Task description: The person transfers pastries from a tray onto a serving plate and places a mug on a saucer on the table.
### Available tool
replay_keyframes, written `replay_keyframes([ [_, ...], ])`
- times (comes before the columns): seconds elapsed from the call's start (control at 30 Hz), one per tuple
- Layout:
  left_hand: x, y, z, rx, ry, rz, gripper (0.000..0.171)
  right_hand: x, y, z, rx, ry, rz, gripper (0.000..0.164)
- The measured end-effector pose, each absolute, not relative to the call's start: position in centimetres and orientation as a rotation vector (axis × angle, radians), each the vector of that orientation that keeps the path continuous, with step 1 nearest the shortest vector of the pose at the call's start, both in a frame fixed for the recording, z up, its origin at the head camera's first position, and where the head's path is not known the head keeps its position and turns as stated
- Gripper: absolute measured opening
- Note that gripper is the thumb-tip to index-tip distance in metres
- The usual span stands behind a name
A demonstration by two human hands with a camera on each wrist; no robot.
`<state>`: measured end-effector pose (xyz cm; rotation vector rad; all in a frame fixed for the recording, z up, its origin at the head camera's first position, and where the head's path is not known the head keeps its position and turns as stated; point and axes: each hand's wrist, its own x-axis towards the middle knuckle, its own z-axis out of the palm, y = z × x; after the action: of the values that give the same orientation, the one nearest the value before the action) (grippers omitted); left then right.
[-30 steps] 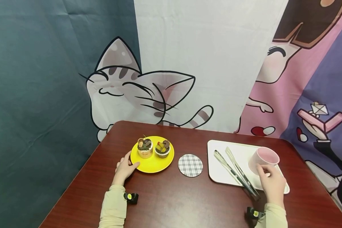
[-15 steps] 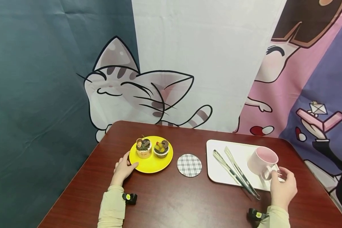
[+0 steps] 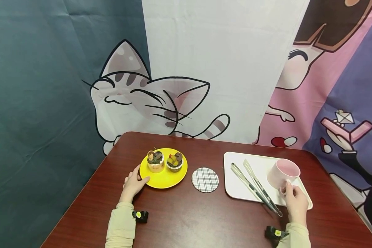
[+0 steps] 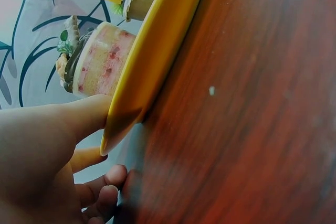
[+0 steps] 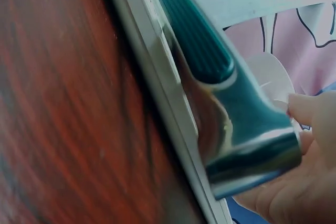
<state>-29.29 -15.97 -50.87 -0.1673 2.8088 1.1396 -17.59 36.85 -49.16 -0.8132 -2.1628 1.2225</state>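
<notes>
My left hand (image 3: 132,185) pinches the left rim of a yellow plate (image 3: 165,182). In the left wrist view the thumb lies on the rim's upper side, with a finger beneath it. Two small cakes in cups stand on the plate: a layered cake (image 3: 155,166) and a lower fruit-topped cupcake (image 3: 175,164). On the right, my right hand (image 3: 296,204) pinches the handle of a pink mug (image 3: 276,176), which stands upright over the right part of a white tray (image 3: 235,191). The far side of the handle is hidden by my fingers.
Metal tongs (image 3: 255,188) with dark green grips lie across the tray, their hinged end jutting past its front edge, close beside my right hand. A round checked coaster (image 3: 205,179) lies between plate and tray. A printed curtain (image 3: 223,69) hangs behind the brown table (image 3: 210,220).
My right hand moved from the mug's front out to the right, then back in to its handle. The handle has swung toward me. My left hand stays at the plate.
</notes>
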Motion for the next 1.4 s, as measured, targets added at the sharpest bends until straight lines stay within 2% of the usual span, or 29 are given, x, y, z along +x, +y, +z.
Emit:
replay_keyframes([
  [0.17, -29.2, -16.0, -50.9, -0.169, 2.810, 1.138, 0.078, -17.9, 36.4, -49.3, -0.789, -2.030, 1.458, 0.039],
  [0.63, -29.1, -16.2, -51.0, -0.165, 2.822, 1.136, 0.077, -18.6, 35.5, -50.0, -0.779, -1.862, 1.385, 0.038],
  [1.4, -29.4, -15.9, -51.0, -0.183, 2.817, 1.125, 0.077, -19.3, 33.3, -46.2, -0.473, -1.485, 1.832, 0.033],
])
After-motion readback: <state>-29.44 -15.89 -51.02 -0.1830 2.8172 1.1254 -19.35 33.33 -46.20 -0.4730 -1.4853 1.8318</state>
